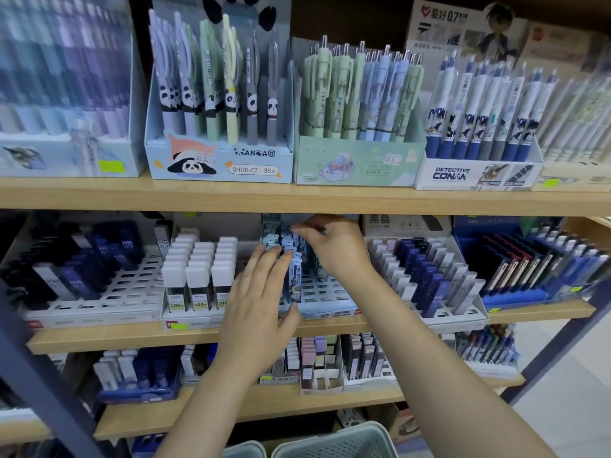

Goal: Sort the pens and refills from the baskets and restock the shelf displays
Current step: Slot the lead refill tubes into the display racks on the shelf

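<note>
Both my hands reach into a display tray (pixel 325 294) on the middle shelf, where patterned blue-and-white refill cases (pixel 291 256) stand in slots. My left hand (pixel 261 302) has straight fingers pressed against the front of the standing cases, its thumb near the tray's front edge. My right hand (pixel 334 246) is above and behind, its fingertips pinching the tops of the cases under the upper shelf board. Two grey mesh baskets (pixel 337 441) sit at the bottom of the view, their contents hidden.
White-capped lead cases (pixel 198 269) stand left of the tray, dark blue HB cases (pixel 426 272) to its right. The upper shelf holds the panda pen box (pixel 218 160), green pen box (pixel 357 160) and Detective Conan box (pixel 476 173). A dark metal upright (pixel 43 375) crosses the lower left.
</note>
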`<state>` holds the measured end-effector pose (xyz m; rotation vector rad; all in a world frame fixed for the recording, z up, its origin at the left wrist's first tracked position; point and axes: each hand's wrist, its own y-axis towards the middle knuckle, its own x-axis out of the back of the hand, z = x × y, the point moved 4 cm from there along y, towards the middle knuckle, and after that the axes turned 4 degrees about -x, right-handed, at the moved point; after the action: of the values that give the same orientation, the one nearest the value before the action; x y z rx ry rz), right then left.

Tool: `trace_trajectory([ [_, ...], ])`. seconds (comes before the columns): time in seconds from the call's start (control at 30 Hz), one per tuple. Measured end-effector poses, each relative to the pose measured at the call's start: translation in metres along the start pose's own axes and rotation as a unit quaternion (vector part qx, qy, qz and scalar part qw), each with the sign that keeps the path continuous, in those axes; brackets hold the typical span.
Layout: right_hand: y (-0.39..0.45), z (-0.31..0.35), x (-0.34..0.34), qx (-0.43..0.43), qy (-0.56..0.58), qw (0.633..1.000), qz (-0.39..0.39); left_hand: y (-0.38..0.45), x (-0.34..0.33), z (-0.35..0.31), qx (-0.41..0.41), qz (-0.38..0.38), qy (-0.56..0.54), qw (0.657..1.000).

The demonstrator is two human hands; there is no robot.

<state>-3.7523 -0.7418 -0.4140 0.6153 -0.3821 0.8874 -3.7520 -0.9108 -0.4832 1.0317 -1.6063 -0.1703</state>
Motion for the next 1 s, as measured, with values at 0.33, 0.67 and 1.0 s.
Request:
trace_trajectory([
  [0.33,-0.011,-0.006,0.015,0.083,-0.142,0.986,-0.041,0.001,0.000,0.000,0.001,-0.002,-0.002,1.000],
  [0.67,-0.022,-0.016,0.014,0.025,-0.034,0.999,-0.013,0.000,-0.001,0.002,0.000,-0.008,-0.002,1.000],
  [1.0,-0.016,-0.012,0.014,0.074,-0.132,0.988,-0.013,0.000,-0.002,0.002,0.004,-0.004,0.000,1.000],
])
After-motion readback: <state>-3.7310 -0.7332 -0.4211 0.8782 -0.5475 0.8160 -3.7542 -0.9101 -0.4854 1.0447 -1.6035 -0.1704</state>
